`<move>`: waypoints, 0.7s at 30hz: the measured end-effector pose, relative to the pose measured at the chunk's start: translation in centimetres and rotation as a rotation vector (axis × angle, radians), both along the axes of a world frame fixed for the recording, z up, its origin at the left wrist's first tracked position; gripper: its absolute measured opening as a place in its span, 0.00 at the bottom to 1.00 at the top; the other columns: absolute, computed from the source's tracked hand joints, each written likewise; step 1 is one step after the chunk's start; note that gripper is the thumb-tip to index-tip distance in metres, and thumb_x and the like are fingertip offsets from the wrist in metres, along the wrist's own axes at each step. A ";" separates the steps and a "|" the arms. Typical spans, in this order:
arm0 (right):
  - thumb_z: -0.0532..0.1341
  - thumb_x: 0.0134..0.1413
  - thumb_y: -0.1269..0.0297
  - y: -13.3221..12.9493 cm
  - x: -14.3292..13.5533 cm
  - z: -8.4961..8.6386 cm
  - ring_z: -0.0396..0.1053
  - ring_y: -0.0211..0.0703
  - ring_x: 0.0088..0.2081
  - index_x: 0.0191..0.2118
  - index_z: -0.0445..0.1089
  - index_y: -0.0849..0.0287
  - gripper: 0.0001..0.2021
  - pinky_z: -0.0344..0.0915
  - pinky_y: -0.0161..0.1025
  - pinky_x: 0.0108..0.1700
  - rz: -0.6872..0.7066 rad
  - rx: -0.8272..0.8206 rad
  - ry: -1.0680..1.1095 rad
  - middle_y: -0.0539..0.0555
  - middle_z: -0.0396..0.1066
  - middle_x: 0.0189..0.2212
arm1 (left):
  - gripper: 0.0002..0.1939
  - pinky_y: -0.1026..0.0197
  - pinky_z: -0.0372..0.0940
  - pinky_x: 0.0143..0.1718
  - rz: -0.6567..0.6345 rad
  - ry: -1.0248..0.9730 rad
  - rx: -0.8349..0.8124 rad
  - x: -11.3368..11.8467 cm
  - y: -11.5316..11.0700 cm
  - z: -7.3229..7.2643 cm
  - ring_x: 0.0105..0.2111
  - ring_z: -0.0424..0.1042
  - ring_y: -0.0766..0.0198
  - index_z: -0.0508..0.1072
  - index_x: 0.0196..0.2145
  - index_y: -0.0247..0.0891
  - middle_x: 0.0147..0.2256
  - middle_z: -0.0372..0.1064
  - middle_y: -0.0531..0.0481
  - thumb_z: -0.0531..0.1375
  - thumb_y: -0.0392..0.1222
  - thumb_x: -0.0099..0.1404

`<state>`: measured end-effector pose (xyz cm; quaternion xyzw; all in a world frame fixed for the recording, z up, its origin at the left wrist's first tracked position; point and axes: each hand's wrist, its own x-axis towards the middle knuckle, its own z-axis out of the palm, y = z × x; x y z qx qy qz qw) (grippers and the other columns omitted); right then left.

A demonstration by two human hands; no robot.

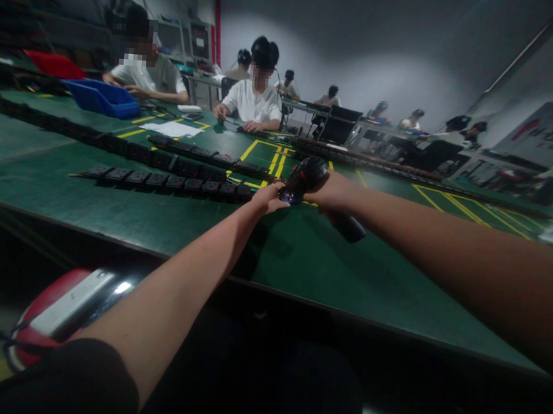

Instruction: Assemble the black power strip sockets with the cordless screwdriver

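Observation:
My right hand is wrapped round a black cordless drill, whose dark handle end sticks out below the hand. The drill's head points away from me, down toward a small dark part. My left hand is closed at that part, close in front of the drill; what exactly its fingers grip is hidden. Just left of my left hand lies a row of black square blocks with small red marks, on the green table.
More rows of black blocks stretch across the table behind. A blue bin, a red bin and white paper lie at the back left. Co-workers sit opposite, one in a white shirt. Yellow tape marks the tabletop.

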<state>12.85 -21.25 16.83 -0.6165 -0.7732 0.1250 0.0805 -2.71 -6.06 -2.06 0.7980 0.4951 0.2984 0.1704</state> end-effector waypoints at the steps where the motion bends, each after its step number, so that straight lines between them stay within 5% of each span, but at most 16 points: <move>1: 0.68 0.58 0.63 0.1 0.0 0.2 0.78 0.51 0.39 0.57 0.77 0.57 0.21 0.75 0.45 0.43 0.011 -0.005 -0.051 0.58 0.80 0.41 | 0.40 0.48 0.67 0.58 -0.003 -0.004 -0.007 0.0 0.0 0.0 0.55 0.75 0.43 0.68 0.65 0.38 0.55 0.77 0.38 0.71 0.51 0.58; 21: 0.69 0.55 0.65 1.8 1.3 1.0 0.78 0.53 0.41 0.57 0.77 0.59 0.22 0.75 0.47 0.47 0.124 0.030 -0.148 0.58 0.81 0.42 | 0.35 0.49 0.69 0.57 -0.001 -0.023 0.005 -0.1 0.9 -0.9 0.54 0.76 0.44 0.72 0.60 0.43 0.52 0.79 0.40 0.70 0.53 0.57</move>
